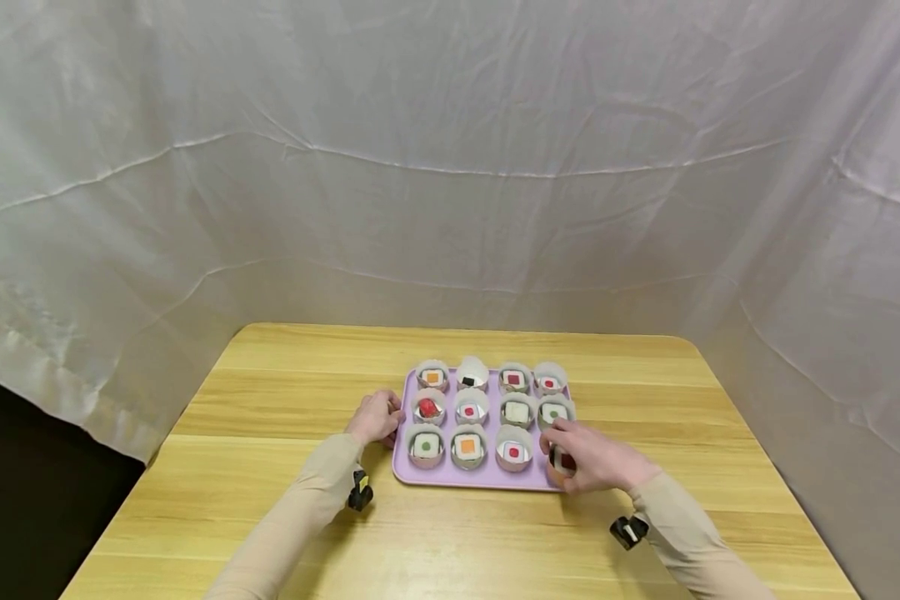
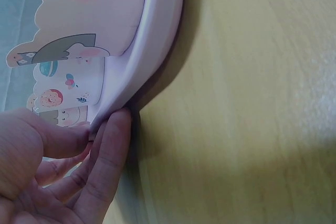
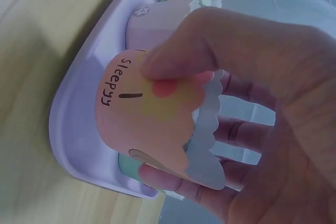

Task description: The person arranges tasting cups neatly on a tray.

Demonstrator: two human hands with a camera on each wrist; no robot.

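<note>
A lilac tray (image 1: 459, 476) lies on the table, bearing rows of scalloped paper cups with toy sushi pieces inside. My left hand (image 1: 376, 418) is at the tray's left edge; in the left wrist view the thumb and fingers pinch its rim (image 2: 142, 69). At the near right corner, my right hand (image 1: 594, 457) grips a pink paper cup (image 3: 152, 114) printed "Sleepy", thumb on one side and fingers round the other. A sushi piece (image 1: 566, 459) with a dark red centre shows inside that cup, partly hidden by the hand. Whether the cup touches the tray I cannot tell.
Beside the gripped cup stand a cup (image 1: 513, 452) with a red-centred piece and another (image 1: 553, 412) with a green-centred piece. The wooden table (image 1: 480, 546) reaches out on all sides of the tray. Pale cloth curtains (image 1: 450, 225) hang behind and at both sides.
</note>
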